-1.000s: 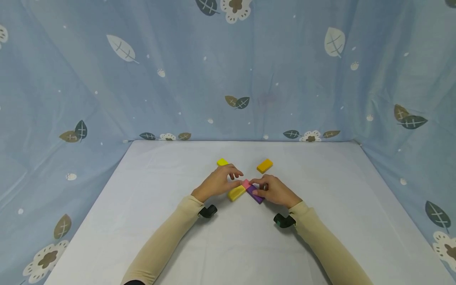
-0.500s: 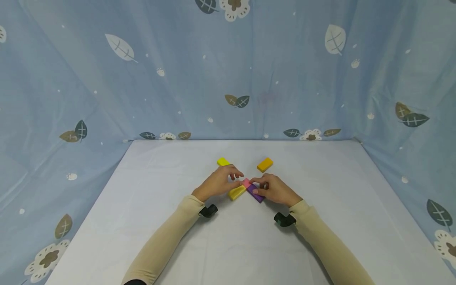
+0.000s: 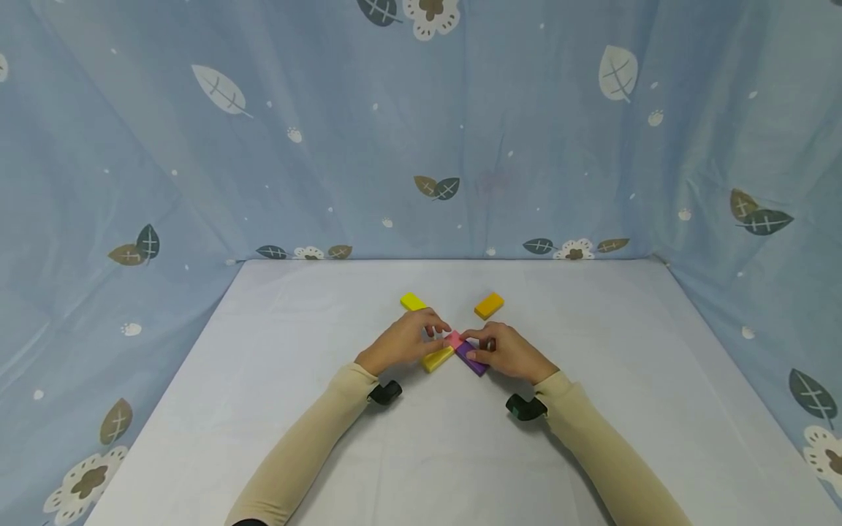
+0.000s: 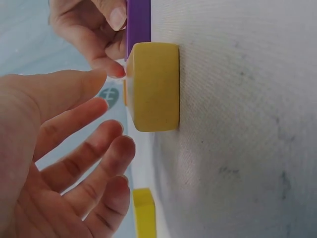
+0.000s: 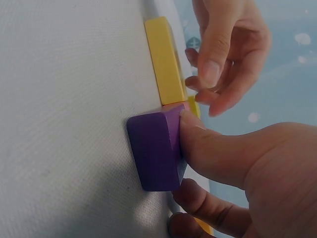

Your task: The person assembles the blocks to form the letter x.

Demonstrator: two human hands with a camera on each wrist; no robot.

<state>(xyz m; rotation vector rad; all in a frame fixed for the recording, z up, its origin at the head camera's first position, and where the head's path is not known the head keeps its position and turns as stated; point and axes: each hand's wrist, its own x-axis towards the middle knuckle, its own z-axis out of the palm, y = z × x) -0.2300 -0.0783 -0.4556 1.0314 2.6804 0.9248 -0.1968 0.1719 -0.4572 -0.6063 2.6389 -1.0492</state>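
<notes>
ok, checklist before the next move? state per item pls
1. Right hand on purple block: ok, touching.
2. Purple block against pink block: ok, no gap seen.
3. Near yellow block meeting pink block: ok.
4. Left hand holding nothing: ok.
5. Far yellow block touching pink block: cannot tell, partly hidden.
6. Orange block joined to the others: not ok, lies apart.

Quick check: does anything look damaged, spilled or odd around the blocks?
The purple block and nearer yellow block show no visible damage. Odd: small dark specks break the plain white cloth in the left wrist view, perhaps stains.
</notes>
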